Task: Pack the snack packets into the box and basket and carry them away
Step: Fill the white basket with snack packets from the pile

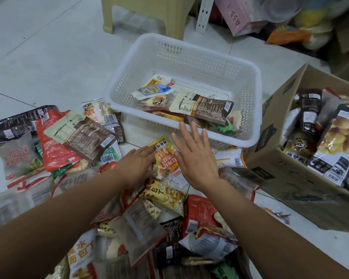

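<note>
A white plastic basket (248,109) stands on the floor with several snack packets (208,109) in it. To its right a cardboard box (278,158) is packed with more packets. Many loose packets (73,137) lie scattered over the floor in front. My left hand (137,164) rests on a yellow and orange packet (163,156), thumb at its lower edge. My right hand (193,156) hovers flat with straight fingers just in front of the basket's near rim, holding nothing.
A beige plastic stool (147,17) stands behind the basket. Bags, a pink package (238,17) and other clutter fill the back right corner. Bare grey tile floor (38,47) stretches to the left.
</note>
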